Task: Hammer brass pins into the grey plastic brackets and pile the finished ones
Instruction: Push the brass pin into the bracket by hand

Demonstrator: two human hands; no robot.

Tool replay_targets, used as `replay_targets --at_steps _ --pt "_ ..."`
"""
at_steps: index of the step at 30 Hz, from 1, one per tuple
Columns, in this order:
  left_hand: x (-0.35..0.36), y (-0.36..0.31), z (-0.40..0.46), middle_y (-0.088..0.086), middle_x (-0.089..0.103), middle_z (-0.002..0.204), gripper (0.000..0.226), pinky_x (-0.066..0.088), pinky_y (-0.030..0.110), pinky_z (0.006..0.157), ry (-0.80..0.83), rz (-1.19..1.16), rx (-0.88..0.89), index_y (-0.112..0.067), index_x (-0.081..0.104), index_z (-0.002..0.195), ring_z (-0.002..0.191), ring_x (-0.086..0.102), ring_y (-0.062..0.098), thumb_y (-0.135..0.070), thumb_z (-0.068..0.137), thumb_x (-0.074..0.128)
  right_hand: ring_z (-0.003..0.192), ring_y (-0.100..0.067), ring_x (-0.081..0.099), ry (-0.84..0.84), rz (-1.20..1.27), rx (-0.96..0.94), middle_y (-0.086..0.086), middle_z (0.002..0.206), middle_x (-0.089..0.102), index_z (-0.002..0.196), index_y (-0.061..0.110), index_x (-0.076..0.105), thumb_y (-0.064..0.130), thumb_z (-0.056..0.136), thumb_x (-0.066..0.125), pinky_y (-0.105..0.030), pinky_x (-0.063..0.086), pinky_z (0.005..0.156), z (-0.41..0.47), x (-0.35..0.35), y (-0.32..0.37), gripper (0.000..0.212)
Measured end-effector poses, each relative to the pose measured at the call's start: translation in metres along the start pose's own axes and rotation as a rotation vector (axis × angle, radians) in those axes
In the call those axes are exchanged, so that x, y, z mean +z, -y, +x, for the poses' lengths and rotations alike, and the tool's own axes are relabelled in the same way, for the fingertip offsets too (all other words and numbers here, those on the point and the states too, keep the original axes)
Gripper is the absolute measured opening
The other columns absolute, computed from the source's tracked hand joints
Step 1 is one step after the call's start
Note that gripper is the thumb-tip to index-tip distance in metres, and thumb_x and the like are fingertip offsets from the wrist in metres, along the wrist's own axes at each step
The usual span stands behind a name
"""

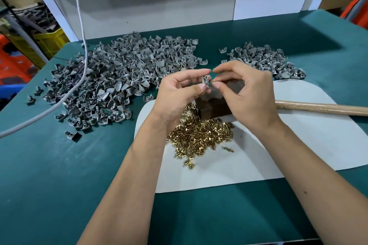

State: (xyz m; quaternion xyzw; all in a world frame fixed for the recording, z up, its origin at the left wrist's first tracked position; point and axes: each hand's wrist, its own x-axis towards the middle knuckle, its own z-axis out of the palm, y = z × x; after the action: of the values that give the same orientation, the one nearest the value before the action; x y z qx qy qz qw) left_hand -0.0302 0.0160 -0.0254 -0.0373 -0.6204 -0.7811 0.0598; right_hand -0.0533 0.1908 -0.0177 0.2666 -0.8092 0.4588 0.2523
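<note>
My left hand [179, 93] pinches a small grey plastic bracket [206, 81] between thumb and fingers, held up above the dark metal block [214, 108]. My right hand [247, 93] meets it from the right, fingertips pinched at the bracket's edge on something too small to make out. A heap of brass pins [199, 133] lies on the white sheet [278, 155] just below my hands. A large pile of grey brackets [119, 77] spreads at the left, and a smaller pile [264, 59] sits at the back right. The wooden hammer handle [322, 108] lies to the right.
The table top is a green mat [59, 175]. A white cable [79, 16] hangs down at the left and runs across the big pile. A white back panel [159, 2] closes the rear. A yellow crate [51, 42] stands beyond the left edge.
</note>
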Motion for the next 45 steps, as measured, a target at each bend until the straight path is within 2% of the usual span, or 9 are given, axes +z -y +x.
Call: replay_targets --at_steps 8,12,16,26,31,35,37,40,45 --pt "0.003 0.001 -0.001 0.012 0.073 0.095 0.036 0.06 0.033 0.089 0.014 0.039 0.025 -0.001 0.071 0.118 0.085 0.072 0.024 0.015 0.086 0.068 0.088 0.006 0.07 -0.031 0.009 -0.014 0.014 0.085 0.075 0.101 0.014 0.072 0.012 0.082 0.081 -0.012 0.048 0.092 0.0 0.0 -0.003 0.021" --pt "0.003 0.002 -0.001 0.021 0.067 0.097 0.039 0.06 0.031 0.086 -0.005 0.078 0.055 0.001 0.07 0.119 0.084 0.072 0.026 0.016 0.083 0.07 0.086 0.003 0.071 -0.016 0.006 -0.015 0.012 0.083 0.075 0.097 0.014 0.069 0.013 0.082 0.08 -0.015 0.05 0.09 0.0 -0.001 -0.003 0.018" --pt "0.004 0.003 -0.001 0.022 0.072 0.095 0.037 0.061 0.032 0.085 -0.02 0.114 0.092 -0.002 0.072 0.113 0.081 0.073 0.024 0.017 0.081 0.072 0.083 -0.001 0.071 0.001 0.016 0.005 0.012 0.08 0.073 0.095 0.015 0.065 0.012 0.081 0.081 -0.017 0.051 0.086 0.0 -0.003 -0.001 0.021" --pt "0.012 0.005 0.002 0.011 0.077 0.092 0.036 0.061 0.03 0.085 -0.049 0.244 0.133 -0.006 0.076 0.104 0.087 0.072 0.021 0.017 0.076 0.077 0.08 -0.003 0.069 0.04 -0.028 0.045 0.009 0.075 0.072 0.089 0.014 0.063 -0.002 0.074 0.081 -0.004 0.044 0.078 0.001 -0.006 0.001 0.028" --pt "0.013 0.008 0.003 0.005 0.078 0.089 0.035 0.06 0.029 0.084 -0.041 0.308 0.144 -0.013 0.078 0.099 0.086 0.074 0.018 0.014 0.077 0.079 0.077 -0.005 0.069 0.029 -0.057 0.046 0.008 0.076 0.07 0.087 0.022 0.061 -0.003 0.073 0.078 -0.011 0.05 0.075 0.001 -0.004 0.002 0.033" --pt "0.011 0.01 0.004 0.009 0.077 0.094 0.034 0.06 0.03 0.087 -0.049 0.303 0.143 -0.008 0.077 0.104 0.086 0.073 0.019 0.013 0.078 0.079 0.082 -0.008 0.069 0.052 -0.064 0.073 0.01 0.082 0.07 0.09 0.021 0.062 0.005 0.08 0.078 -0.033 0.058 0.077 -0.002 -0.002 -0.001 0.024" --pt "0.009 0.01 0.003 0.013 0.077 0.095 0.035 0.06 0.032 0.088 -0.052 0.238 0.131 -0.006 0.076 0.107 0.086 0.072 0.022 0.014 0.078 0.077 0.084 -0.007 0.069 0.049 -0.023 0.038 0.009 0.083 0.071 0.093 0.016 0.064 0.006 0.082 0.077 -0.028 0.057 0.079 -0.003 -0.004 -0.003 0.02" --pt "0.007 0.009 0.001 0.008 0.078 0.091 0.035 0.061 0.03 0.084 -0.025 0.146 0.122 -0.007 0.075 0.107 0.083 0.074 0.02 0.015 0.08 0.075 0.088 -0.003 0.07 0.044 0.01 -0.012 0.008 0.086 0.073 0.096 0.014 0.066 0.006 0.081 0.079 -0.019 0.054 0.083 -0.002 -0.007 -0.004 0.021" --pt "0.004 0.007 0.001 0.007 0.078 0.09 0.034 0.058 0.025 0.079 0.012 0.097 0.116 -0.006 0.074 0.111 0.08 0.075 0.017 0.013 0.083 0.072 0.087 -0.006 0.07 -0.008 -0.04 -0.103 0.005 0.091 0.075 0.097 0.013 0.077 0.01 0.083 0.081 -0.032 0.058 0.085 0.001 -0.007 -0.007 0.014"
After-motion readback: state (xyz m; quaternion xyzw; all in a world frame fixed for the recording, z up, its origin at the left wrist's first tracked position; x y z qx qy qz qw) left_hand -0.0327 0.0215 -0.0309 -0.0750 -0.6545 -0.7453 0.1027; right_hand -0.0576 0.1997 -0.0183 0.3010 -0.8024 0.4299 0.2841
